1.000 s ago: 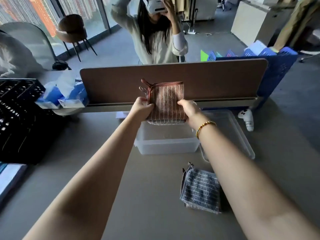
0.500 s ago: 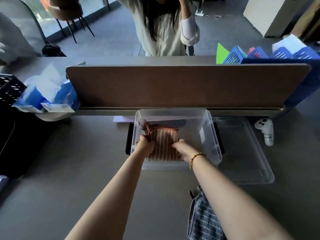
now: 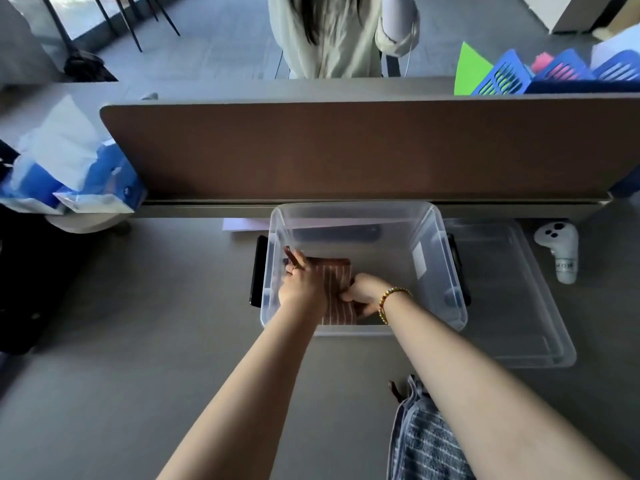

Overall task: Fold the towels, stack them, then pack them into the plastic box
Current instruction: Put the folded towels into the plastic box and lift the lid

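On a grey desk (image 3: 138, 341) backed by a brown divider panel (image 3: 346, 150), a clear plastic box (image 3: 446, 271) holds a folded brown striped towel (image 3: 334, 282). Left hand (image 3: 301, 285) and right hand (image 3: 363, 292) both curl round its edges, seemingly pressing it to the floor of the box. The box's lid (image 3: 519, 306) lies to the right, a grey striped towel (image 3: 422, 441) nearer the front edge. Beyond the divider a person (image 3: 329, 36) stands on grey flooring

clear glossy plastic box (image 3: 446, 258), ribbed cloth towel (image 3: 337, 289)
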A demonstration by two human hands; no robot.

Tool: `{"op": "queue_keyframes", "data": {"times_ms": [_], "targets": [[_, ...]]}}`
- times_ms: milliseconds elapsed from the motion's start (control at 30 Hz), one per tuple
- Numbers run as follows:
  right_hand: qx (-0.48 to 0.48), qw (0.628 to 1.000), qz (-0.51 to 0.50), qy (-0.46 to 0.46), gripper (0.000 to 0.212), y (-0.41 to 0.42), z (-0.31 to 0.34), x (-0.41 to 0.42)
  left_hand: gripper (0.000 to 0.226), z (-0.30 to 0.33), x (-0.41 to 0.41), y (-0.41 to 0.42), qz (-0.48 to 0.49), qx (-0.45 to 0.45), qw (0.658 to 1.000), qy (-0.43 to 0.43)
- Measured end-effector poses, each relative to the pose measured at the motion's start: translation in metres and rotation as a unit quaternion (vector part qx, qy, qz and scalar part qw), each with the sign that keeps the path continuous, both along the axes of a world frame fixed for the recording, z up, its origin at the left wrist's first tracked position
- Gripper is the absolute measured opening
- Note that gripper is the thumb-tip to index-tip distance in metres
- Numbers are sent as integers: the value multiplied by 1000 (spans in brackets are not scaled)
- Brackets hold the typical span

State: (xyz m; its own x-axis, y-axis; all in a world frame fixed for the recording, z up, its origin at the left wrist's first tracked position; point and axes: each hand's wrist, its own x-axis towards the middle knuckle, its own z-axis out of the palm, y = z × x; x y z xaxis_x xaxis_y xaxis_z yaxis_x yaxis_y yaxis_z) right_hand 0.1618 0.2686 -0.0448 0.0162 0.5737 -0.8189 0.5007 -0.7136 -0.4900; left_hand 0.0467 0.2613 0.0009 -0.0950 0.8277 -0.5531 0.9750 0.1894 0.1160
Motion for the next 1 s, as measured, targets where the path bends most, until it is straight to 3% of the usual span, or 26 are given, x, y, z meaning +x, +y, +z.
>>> {"op": "queue_keyframes", "data": {"times_ms": [100,133,233,367,500,633,700,800,900,1000], "targets": [[28,995,43,-84,68,7,8,4,63,16,3,-4,-123,130,984,20],[63,992,20,-105,65,9,11,5,55,17,3,-3,-154,149,977,12],[163,981,-73,-74,17,13,12,8,44,0,-6,1,-130,51,989,-55],[84,995,-48,1,43,3,13,2,38,-2,-18,-1,-86,-5,995,-54],[125,991,-51,-20,42,-9,29,1,40,8,-10,-11,-67,15,996,-51],[295,937,-183,-39,38,-41,52,15,27,35,15,-38,-87,167,970,-151],[371,892,-250,-66,33,-66,63,25,27,49,29,-57,-114,183,946,-240],[412,842,-329,-109,29,-107,73,43,35,51,51,-82,-138,30,938,-316],[387,822,-383,-169,20,-152,65,59,39,32,64,-108,-167,-197,941,-218],[353,815,-411,-206,12,-200,42,75,57,6,61,-134,-196,-240,940,-145]]}}
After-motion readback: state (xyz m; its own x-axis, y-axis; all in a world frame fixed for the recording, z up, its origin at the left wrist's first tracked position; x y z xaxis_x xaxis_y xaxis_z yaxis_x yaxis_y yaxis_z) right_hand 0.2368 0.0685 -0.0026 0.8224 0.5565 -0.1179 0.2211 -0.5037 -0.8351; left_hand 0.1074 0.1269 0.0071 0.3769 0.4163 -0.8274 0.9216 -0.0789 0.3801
